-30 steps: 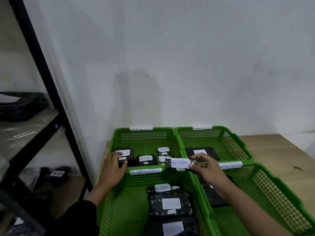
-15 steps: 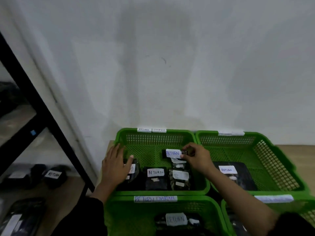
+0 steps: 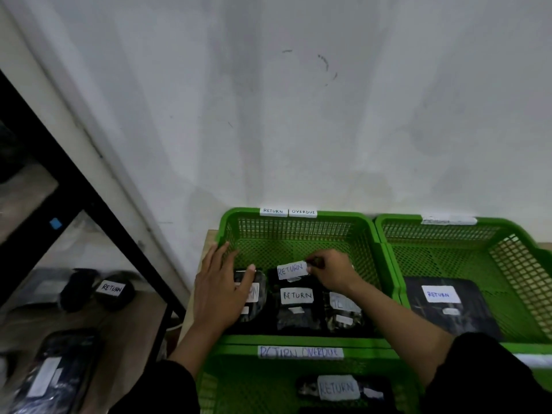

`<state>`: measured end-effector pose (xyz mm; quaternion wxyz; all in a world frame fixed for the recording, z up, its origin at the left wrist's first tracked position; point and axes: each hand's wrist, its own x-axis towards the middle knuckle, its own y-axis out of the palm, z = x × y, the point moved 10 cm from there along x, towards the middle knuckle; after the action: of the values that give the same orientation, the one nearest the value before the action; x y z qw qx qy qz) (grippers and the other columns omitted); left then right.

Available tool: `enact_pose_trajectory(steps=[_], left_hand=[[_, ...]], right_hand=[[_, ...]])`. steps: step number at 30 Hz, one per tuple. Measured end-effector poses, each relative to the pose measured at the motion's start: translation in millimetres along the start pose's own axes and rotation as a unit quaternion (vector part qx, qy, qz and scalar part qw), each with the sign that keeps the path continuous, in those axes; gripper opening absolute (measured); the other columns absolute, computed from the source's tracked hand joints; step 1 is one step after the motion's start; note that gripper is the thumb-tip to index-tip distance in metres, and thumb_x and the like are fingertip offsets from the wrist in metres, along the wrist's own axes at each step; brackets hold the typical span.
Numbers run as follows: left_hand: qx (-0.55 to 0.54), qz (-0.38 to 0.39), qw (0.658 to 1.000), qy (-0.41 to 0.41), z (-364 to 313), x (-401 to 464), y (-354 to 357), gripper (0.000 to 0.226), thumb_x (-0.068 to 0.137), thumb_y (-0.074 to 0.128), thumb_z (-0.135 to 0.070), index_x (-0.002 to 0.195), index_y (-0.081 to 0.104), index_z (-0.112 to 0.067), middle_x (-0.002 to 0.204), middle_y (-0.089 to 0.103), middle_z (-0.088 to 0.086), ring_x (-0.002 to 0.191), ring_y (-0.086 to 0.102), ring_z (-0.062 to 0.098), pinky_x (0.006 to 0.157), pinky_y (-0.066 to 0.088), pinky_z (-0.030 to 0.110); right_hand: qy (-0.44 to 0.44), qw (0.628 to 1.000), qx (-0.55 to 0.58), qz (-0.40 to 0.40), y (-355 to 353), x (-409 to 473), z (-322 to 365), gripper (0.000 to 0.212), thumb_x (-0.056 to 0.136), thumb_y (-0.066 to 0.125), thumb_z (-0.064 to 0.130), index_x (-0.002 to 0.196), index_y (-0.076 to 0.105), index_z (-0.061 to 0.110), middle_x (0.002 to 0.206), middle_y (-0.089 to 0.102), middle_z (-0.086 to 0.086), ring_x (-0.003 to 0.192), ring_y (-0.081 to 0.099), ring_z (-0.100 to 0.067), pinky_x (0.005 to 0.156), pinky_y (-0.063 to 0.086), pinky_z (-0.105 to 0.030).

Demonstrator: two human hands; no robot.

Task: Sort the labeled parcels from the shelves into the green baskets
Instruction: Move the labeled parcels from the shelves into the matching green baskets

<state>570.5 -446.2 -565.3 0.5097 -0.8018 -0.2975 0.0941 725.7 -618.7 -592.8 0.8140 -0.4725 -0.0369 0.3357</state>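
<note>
From the head view, I am seeing the right hand [image 3: 331, 271] pinching a small black parcel [image 3: 291, 271] labeled RETURN, lowering it into the far-left green basket [image 3: 298, 231] tagged RETURN OVERDUE, probably matching labels. The left hand [image 3: 219, 289] is resting flat, fingers straight, steadying a neighbouring parcel [image 3: 254, 297].
</note>
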Motion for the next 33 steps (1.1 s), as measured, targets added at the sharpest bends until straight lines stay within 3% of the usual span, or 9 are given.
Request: enact_pose_trajectory(steps=[4, 8, 18, 22, 25, 27, 31, 33], left_hand=[[-0.002, -0.001, 1.0, -0.001, 0.2, -0.6, 0.2, 0.076, 0.08, 0.017, -0.067, 0.132, 0.048, -0.021, 0.148, 0.035, -0.003, 0.144, 0.013, 0.012, 0.112, 0.024, 0.039], [-0.002, 0.0, 1.0, 0.001, -0.5, -0.2, 0.2, 0.076, 0.08, 0.016, -0.067, 0.132, 0.047, -0.021, 0.149, 0.034, -0.004, 0.144, 0.011, 0.011, 0.113, 0.023, 0.037], [0.002, -0.009, 1.0, 0.005, -2.2, -0.1, -2.3, 0.076, 0.079, 0.017, -0.068, 0.127, 0.051, -0.02, 0.145, 0.04, -0.003, 0.143, 0.016, 0.014, 0.108, 0.031, 0.039], [0.002, 0.009, 1.0, 0.006, -2.6, 0.9, -3.0, 0.077, 0.08, 0.02, -0.068, 0.129, 0.05, -0.016, 0.145, 0.04, 0.001, 0.143, 0.018, 0.016, 0.107, 0.033, 0.04], [-0.001, 0.069, 0.997, -0.024, -0.2, 3.3, 1.8, 0.066, 0.089, 0.035, -0.06, 0.141, 0.035, -0.02, 0.153, 0.027, -0.001, 0.144, 0.012, 0.016, 0.112, 0.027, 0.045], [-0.006, 0.097, 0.995, -0.035, -6.8, 2.6, -6.1, 0.064, 0.091, 0.038, -0.056, 0.145, 0.026, -0.023, 0.155, 0.021, -0.001, 0.143, 0.019, 0.019, 0.112, 0.023, 0.047], [-0.037, 0.07, 0.997, -0.022, -36.3, -5.3, -50.4, 0.062, 0.093, 0.04, -0.051, 0.145, 0.024, -0.023, 0.152, 0.03, 0.003, 0.136, 0.034, 0.023, 0.11, 0.025, 0.044], [-0.073, 0.047, 0.996, 0.008, -57.4, -16.8, -78.0, 0.059, 0.094, 0.042, -0.047, 0.144, 0.027, -0.02, 0.15, 0.033, 0.005, 0.135, 0.036, 0.024, 0.108, 0.03, 0.043]], right_hand=[[0.004, 0.999, -0.046, 0.029, 16.5, 4.4, 4.0, 0.026, 0.091, 0.058, 0.013, 0.112, 0.068, 0.0, 0.113, 0.067, -0.019, 0.107, 0.061, -0.031, 0.093, 0.048, -0.036], [0.0, 0.996, -0.087, 0.02, 26.9, 4.2, 3.3, 0.021, 0.088, 0.058, 0.013, 0.104, 0.07, 0.007, 0.112, 0.063, -0.02, 0.107, 0.056, -0.035, 0.088, 0.05, -0.038], [-0.011, 0.995, -0.102, -0.002, -2.1, -30.6, 13.1, 0.042, 0.091, 0.057, 0.023, 0.13, 0.051, 0.013, 0.126, 0.046, -0.018, 0.116, 0.049, -0.034, 0.098, 0.044, -0.037], [-0.028, 0.995, -0.084, -0.037, -34.3, -70.8, 27.8, 0.043, 0.09, 0.057, 0.026, 0.131, 0.05, 0.015, 0.129, 0.047, -0.014, 0.116, 0.05, -0.028, 0.099, 0.042, -0.033], [-0.055, 0.992, -0.092, -0.064, -63.8, -106.8, 43.3, 0.043, 0.091, 0.057, 0.03, 0.132, 0.048, 0.017, 0.126, 0.047, -0.011, 0.111, 0.052, -0.025, 0.091, 0.041, -0.028], [-0.072, 0.989, -0.096, -0.092, -87.1, -135.4, 54.6, 0.043, 0.091, 0.057, 0.033, 0.13, 0.048, 0.02, 0.123, 0.049, -0.009, 0.109, 0.053, -0.024, 0.09, 0.041, -0.028], [-0.1, 0.981, -0.076, -0.148, -128.5, -193.8, 73.6, 0.043, 0.089, 0.059, 0.035, 0.129, 0.049, 0.024, 0.128, 0.05, -0.005, 0.117, 0.051, -0.019, 0.102, 0.042, -0.03], [-0.114, 0.976, -0.069, -0.173, -143.7, -224.3, 83.1, 0.042, 0.09, 0.059, 0.034, 0.129, 0.049, 0.025, 0.126, 0.051, -0.002, 0.116, 0.051, -0.017, 0.1, 0.041, -0.027]])
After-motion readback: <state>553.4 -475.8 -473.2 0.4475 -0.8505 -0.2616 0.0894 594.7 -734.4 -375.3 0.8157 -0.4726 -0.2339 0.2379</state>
